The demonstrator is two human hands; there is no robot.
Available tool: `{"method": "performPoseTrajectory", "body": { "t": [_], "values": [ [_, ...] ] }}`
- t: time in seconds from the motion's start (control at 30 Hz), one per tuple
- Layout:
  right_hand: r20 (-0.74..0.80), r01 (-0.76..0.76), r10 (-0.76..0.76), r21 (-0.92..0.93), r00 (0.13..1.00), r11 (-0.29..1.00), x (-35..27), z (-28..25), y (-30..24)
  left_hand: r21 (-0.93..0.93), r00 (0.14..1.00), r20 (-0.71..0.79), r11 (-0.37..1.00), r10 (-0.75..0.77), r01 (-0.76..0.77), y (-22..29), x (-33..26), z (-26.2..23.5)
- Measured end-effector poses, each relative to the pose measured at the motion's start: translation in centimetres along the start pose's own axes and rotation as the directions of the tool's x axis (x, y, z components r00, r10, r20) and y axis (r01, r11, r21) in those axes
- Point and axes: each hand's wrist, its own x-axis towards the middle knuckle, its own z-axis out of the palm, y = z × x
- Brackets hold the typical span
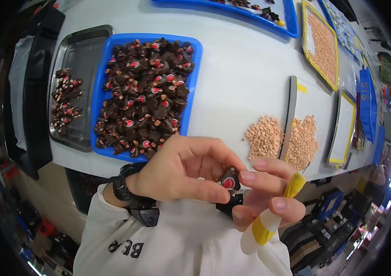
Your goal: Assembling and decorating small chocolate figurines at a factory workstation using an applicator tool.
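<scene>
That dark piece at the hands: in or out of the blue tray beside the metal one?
Out: the left hand pinches the dark piece in front of the light top, outside the blue tray.

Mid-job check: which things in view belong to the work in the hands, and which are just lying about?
Likely in use:
dark red-spotted piece, in the left hand
yellow-and-white tool, in the right hand
blue tray of similar pieces
perhaps the beige granule piles

Apparently just lying about:
blue bin, right
black container, far left
</scene>
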Motion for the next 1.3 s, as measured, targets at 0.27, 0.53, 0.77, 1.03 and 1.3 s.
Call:
{"method": "performPoseTrajectory", "body": {
  "t": [0.27, 0.53, 0.77, 1.03, 1.3],
  "values": [
    [-0.034, 0.066, -0.059, 0.290, 0.998, 0.955, -1.0, 0.3, 1.4, -0.036, 0.987, -0.105, 0.992, 0.118, -0.123, -0.9, 0.2, -1.1],
    [0.027, -0.151, 0.149, 0.261, 0.988, 0.953, -1.1, -0.3, 0.5, 0.086, 0.980, -0.159, 0.991, 0.117, -0.104, -0.9, 0.2, -1.1],
    [0.008, -0.087, 0.089, 0.312, 0.996, 0.946, -0.6, 0.6, 0.6, 0.077, 0.977, -0.180, 0.992, 0.111, -0.099, -0.7, 0.3, -0.7],
    [0.013, -0.126, 0.131, 0.391, 0.991, 0.912, -0.9, 0.3, 0.5, 0.060, 0.971, -0.171, 0.986, 0.165, -0.157, -0.8, 0.2, -1.1],
    [0.152, -0.181, 0.139, 0.315, 0.978, 0.932, -0.6, -1.0, 0.9, 0.023, 0.978, -0.169, 0.992, 0.124, -0.122, -0.7, 0.1, -1.2]
  ]
}}
